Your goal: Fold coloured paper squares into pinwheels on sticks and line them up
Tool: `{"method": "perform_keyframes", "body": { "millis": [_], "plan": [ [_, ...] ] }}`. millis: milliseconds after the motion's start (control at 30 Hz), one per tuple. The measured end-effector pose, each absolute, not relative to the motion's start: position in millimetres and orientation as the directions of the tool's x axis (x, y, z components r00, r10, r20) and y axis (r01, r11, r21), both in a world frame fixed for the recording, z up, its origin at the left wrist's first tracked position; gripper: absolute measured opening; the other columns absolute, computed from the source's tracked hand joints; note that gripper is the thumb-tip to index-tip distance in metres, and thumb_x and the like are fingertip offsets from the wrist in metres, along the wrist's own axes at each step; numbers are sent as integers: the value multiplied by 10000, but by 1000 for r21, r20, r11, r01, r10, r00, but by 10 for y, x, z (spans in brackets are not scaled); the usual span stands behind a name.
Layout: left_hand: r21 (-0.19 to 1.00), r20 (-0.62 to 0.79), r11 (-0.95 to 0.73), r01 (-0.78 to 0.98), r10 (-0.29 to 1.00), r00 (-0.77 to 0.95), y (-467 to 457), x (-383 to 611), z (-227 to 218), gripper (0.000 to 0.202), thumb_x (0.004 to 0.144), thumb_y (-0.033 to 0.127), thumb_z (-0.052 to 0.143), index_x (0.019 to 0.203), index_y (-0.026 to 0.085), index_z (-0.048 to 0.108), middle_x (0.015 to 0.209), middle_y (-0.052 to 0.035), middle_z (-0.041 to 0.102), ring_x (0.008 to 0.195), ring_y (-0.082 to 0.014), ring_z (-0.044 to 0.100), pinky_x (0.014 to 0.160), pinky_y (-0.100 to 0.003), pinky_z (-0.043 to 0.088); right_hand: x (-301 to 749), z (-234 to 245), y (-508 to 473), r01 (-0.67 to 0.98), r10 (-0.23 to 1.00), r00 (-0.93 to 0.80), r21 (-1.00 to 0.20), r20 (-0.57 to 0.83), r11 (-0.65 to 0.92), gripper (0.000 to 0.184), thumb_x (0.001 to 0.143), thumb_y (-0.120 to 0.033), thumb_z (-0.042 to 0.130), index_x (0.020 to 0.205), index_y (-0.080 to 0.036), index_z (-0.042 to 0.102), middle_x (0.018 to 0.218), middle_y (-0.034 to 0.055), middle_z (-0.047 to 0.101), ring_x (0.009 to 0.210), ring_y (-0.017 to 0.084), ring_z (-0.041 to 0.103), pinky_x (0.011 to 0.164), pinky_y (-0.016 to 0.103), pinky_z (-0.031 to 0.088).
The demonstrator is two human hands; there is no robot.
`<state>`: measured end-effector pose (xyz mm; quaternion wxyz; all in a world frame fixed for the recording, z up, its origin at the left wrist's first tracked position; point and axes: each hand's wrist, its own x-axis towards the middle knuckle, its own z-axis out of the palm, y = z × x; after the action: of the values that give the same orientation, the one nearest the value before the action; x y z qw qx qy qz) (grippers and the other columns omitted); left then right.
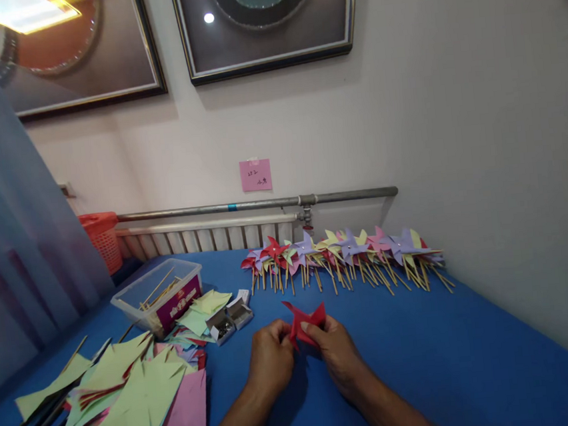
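A red paper pinwheel [303,321] with folded blades is held up between both hands, just above the blue tabletop. My left hand [271,355] is closed, its thumb and fingers pinching the pinwheel's left side. On the other side, my right hand [338,352] grips it, the thumb pressed near the middle of the paper. No stick shows on this pinwheel, and the fingers behind the paper are hidden. Two small open boxes [228,320] stand left of my hands; one holds small metal pins.
Finished pinwheels [348,250] on sticks lie in a row along the back. A clear plastic box [158,289] of sticks stands back left. Cut paper squares [144,397] and black-handled scissors [43,420] lie at left. A pipe [203,210] runs along the wall.
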<state>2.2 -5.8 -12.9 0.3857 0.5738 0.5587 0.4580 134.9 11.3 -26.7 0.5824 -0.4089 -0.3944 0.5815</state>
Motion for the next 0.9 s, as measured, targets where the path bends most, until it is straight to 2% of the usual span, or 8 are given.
{"method": "perform_keyframes", "body": {
  "millis": [233,400,667,900],
  "plan": [
    [967,74,-62,248,996,-40,-21,-5,-185,110,789,194,585,699,168,643,560,34,551,500,-99,437,524,-207,332,1344,-313,146,-382,1000,-15,-924,-13,-18,335,631,-361,844,876,-169,719,791,38,751,729,208,678,704,309,508],
    [973,65,-57,223,997,-30,-29,6,-174,117,785,175,571,692,162,642,564,35,550,493,-91,428,517,-199,335,1349,-316,147,-377,1000,-11,-926,-11,-14,316,640,-361,840,854,-171,707,764,27,740,716,204,675,715,310,510],
    [971,86,-69,229,994,-66,-44,10,-130,99,756,185,592,675,159,644,563,27,559,487,-89,436,512,-196,333,1344,-285,124,-367,1000,-18,-930,1,-6,389,630,-409,849,902,-162,722,829,55,762,765,221,689,710,309,517],
    [972,83,-71,225,996,-44,-47,7,-133,115,772,167,563,682,160,635,571,26,553,493,-88,421,514,-193,332,1351,-302,127,-375,1000,-8,-927,-1,-4,307,655,-353,829,867,-160,719,795,44,755,686,187,657,690,303,505]
  ]
}}
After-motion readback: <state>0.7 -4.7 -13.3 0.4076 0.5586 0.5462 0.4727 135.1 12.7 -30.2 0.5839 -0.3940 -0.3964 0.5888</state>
